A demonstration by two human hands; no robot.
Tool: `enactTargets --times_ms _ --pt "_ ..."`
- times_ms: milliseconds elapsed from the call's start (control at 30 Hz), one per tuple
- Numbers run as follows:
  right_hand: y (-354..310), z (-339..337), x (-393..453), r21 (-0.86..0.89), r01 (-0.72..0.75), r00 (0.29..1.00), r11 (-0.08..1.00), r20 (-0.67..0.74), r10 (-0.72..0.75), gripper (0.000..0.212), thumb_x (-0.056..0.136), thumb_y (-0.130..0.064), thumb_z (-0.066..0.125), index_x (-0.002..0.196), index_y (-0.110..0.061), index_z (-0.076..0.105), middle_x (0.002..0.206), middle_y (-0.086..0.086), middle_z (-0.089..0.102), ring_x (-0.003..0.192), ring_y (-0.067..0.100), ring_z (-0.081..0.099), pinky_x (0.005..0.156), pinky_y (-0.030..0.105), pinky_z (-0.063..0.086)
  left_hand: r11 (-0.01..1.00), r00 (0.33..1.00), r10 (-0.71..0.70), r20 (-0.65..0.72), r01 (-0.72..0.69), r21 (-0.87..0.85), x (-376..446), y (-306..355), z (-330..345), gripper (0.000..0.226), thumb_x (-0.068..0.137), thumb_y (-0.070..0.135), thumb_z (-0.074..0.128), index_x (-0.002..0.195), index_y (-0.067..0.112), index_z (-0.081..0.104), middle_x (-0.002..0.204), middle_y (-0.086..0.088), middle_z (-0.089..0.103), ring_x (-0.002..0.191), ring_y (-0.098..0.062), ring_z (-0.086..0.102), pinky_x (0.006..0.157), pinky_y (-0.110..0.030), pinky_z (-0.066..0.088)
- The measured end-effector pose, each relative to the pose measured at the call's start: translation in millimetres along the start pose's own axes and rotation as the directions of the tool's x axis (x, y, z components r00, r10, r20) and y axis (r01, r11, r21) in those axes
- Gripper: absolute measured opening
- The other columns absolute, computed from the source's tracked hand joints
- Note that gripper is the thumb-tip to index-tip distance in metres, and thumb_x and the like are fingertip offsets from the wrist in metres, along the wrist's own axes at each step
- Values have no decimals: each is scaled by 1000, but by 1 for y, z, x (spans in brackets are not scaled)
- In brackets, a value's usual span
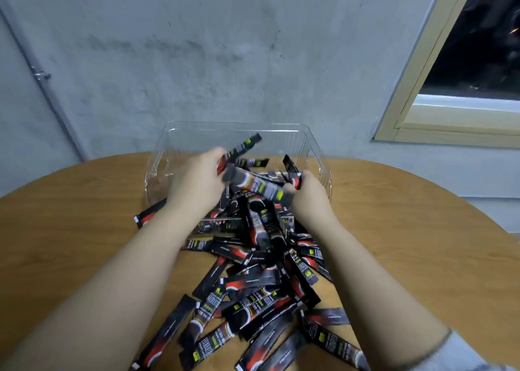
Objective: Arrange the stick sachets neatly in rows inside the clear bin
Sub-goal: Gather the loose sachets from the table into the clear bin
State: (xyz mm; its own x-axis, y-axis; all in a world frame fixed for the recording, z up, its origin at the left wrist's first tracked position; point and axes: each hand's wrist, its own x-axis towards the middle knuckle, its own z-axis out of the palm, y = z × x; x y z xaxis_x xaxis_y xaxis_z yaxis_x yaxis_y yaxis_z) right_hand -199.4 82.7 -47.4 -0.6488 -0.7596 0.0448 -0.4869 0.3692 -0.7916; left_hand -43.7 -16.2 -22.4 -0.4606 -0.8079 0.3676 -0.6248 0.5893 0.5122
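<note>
A clear plastic bin (315, 148) stands at the far side of the round wooden table (408, 230). Black-and-red stick sachets (253, 280) lie in a loose heap in front of it, and several lie inside it. My left hand (197, 182) grips a sachet (242, 147) that points up and right over the bin's near wall. My right hand (306, 193) holds a sachet (291, 168) upright at the bin's near right. Another blurred sachet (259, 186) spans the gap between both hands; which hand holds it is unclear.
A grey concrete wall (197, 61) rises right behind the table, with a metal pipe (42, 75) at the left. A pale wooden window frame (416, 95) is at the upper right. Bare tabletop shows to the left and right of the heap.
</note>
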Motion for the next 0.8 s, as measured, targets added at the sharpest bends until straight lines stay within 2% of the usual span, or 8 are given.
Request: enactTargets --times_ms 100,167,267,400,467,600,700,800 --pt "-4 5 22 41 -65 997 997 43 63 49 94 -27 52 134 -3 37 108 10 57 91 23 56 71 30 43 989 997 -81 8 81 -124 38 -10 22 17 91 29 55 100 15 55 86 -8 62 83 -31 60 70 -38 47" --pt "0 7 20 69 -78 996 995 43 75 68 94 -32 55 147 -6 21 140 10 46 124 25 47 96 30 38 982 986 -94 138 115 -153 47 -22 36 47 90 31 58 131 12 43 125 -14 54 117 -32 50 97 -41 40" --pt "17 9 1 15 22 1000 1000 -14 -21 58 94 -29 56 144 -11 33 139 2 49 126 18 46 96 23 34 994 963 -67 262 86 -64 34 -38 45 78 90 34 59 150 18 12 154 -9 20 142 -28 19 114 -40 18" --pt "54 14 -31 -31 169 983 985 -72 -171 34 91 -20 59 124 -15 55 116 -4 59 107 16 55 97 34 44 994 987 37 154 -20 -109 -5 -48 41 55 91 28 59 141 18 37 144 -1 37 135 -19 32 110 -31 24" --pt "73 13 -47 -137 225 971 965 -57 -234 28 89 -22 62 116 -17 57 106 -8 54 107 16 50 92 27 40 984 989 138 57 -130 -122 -31 -51 35 39 89 23 61 128 18 53 126 7 49 123 -13 43 102 -24 29" --pt "100 7 -68 -238 168 985 957 -4 -174 66 76 -51 69 129 -18 47 125 0 47 123 18 34 98 25 29 975 969 188 161 -165 -146 -81 -62 30 26 85 35 64 109 24 63 107 18 49 107 -5 46 95 -28 37" --pt "104 6 -74 -255 69 992 964 119 -39 116 50 -82 53 146 -23 26 150 2 24 139 21 17 115 40 18 988 912 142 386 -107 -110 -103 -73 30 73 60 88 43 118 44 49 121 25 41 121 -4 37 105 -36 32" --pt "102 5 -77 -326 45 955 944 290 54 130 40 -89 47 150 -36 1 159 -6 -5 146 21 -6 116 54 3 996 785 -35 618 -24 88 -115 -81 33 115 40 91 51 141 53 11 151 19 4 142 -9 -3 116 -42 4"
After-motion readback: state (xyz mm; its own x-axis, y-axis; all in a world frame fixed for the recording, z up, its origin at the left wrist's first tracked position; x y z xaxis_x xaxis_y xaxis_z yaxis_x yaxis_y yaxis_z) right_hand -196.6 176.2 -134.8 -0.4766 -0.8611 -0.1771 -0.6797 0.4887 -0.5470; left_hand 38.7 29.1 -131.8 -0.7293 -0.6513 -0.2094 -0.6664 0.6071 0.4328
